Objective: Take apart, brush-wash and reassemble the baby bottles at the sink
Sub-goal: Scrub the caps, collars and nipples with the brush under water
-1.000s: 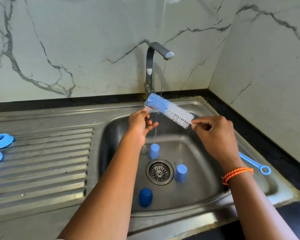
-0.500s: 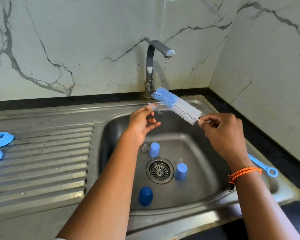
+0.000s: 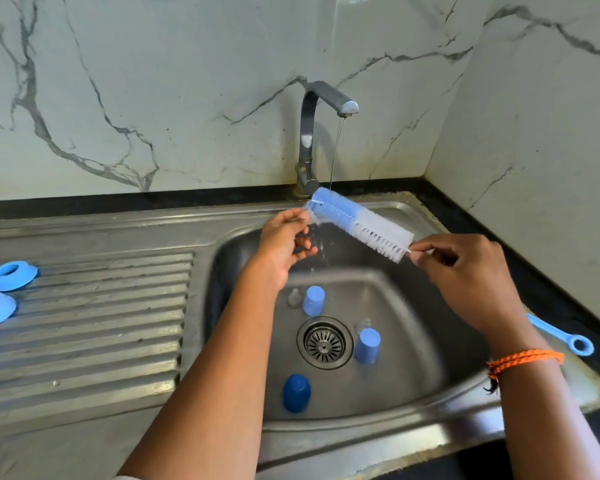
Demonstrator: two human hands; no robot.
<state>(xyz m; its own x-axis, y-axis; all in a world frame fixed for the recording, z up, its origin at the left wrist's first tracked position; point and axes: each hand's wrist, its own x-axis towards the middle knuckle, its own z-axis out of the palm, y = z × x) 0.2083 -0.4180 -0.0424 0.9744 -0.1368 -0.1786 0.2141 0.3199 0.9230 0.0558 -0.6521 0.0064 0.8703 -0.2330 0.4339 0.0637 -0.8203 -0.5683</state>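
Held over a steel sink [image 3: 416, 407] beneath a thin stream from the tap [image 3: 321, 109]: a bottle brush [image 3: 359, 225], blue bristles at its far end, white nearer the handle, tilted down toward the right. Right hand [image 3: 465, 275], orange cord bracelet [image 3: 523, 360] at the wrist, grip pinched on the brush's thin stem just past the white bristles. Left hand [image 3: 283, 242], grip closed by thumb and fingertips on a small clear piece [image 3: 312, 211] pressed against the blue tip; what that piece is cannot be told. Water splashing down below the left hand. In the basin, around the drain [image 3: 324, 342]: two light blue caps [image 3: 313, 300], each with a clear teat [image 3: 294, 297] just beside it, and nearer the front a dark blue cap [image 3: 296, 393]. On the ribbed draining board [image 3: 94, 327] at far left, two blue collar rings [image 3: 13, 275], close together. On the sink's right rim, behind the right wrist, a blue handle with a ring end [image 3: 574, 341]. Marble-patterned walls behind and to the right.
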